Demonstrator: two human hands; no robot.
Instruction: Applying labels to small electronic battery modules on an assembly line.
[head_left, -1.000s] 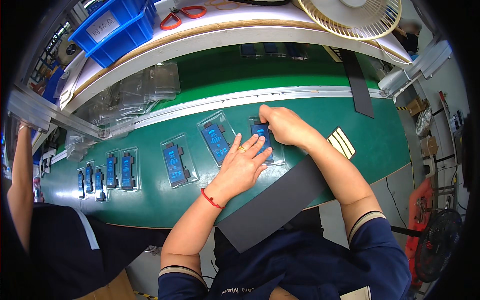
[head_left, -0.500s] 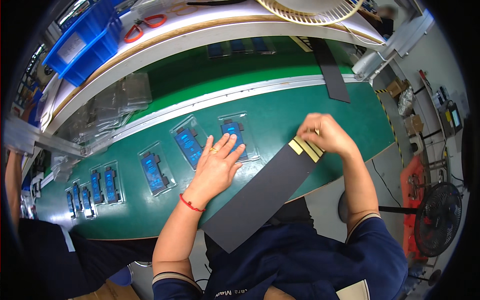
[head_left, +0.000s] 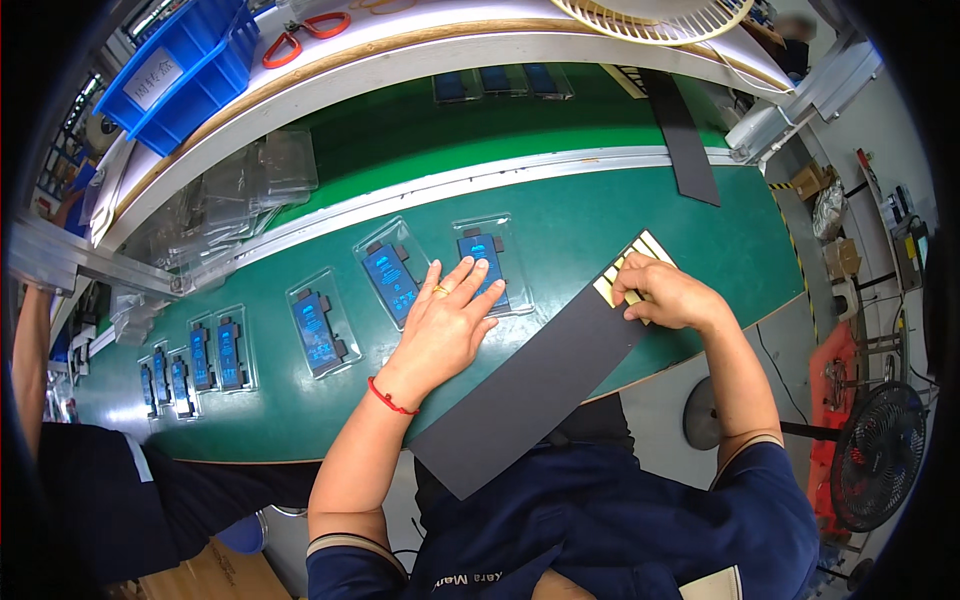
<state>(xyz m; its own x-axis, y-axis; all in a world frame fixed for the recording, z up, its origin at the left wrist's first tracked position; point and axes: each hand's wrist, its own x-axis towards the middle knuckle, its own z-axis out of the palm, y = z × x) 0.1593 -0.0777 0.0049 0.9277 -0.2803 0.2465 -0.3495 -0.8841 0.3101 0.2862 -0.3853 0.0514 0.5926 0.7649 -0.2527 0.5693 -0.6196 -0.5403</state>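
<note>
My left hand (head_left: 443, 325) is open, fingers spread, its fingertips over a blue flat battery pack (head_left: 481, 248) in a clear plastic tray (head_left: 521, 290). Left of it lies another battery pack (head_left: 388, 277) in its own tray. A long black sheet (head_left: 530, 392) slants across the table's front edge toward my body. Pale yellow strips (head_left: 650, 243) line its far end. There my right hand (head_left: 668, 296) is closed in a pinch, thumb and fingers at the near side of the strips. Whatever is between these fingertips is hidden.
More battery packs (head_left: 318, 330) in trays run leftward along the green table (head_left: 580, 215). Another black strip sheet (head_left: 682, 140) overhangs the metal rail at the back. A shelf above carries a blue bin (head_left: 190, 85) and red-handled cutters (head_left: 305, 38). A person's dark sleeve (head_left: 90, 500) shows at left.
My right hand has moved from the far part of the yellow strips to their near side, uncovering their far ends. My left hand stays by the battery packs. The view has shifted slightly.
</note>
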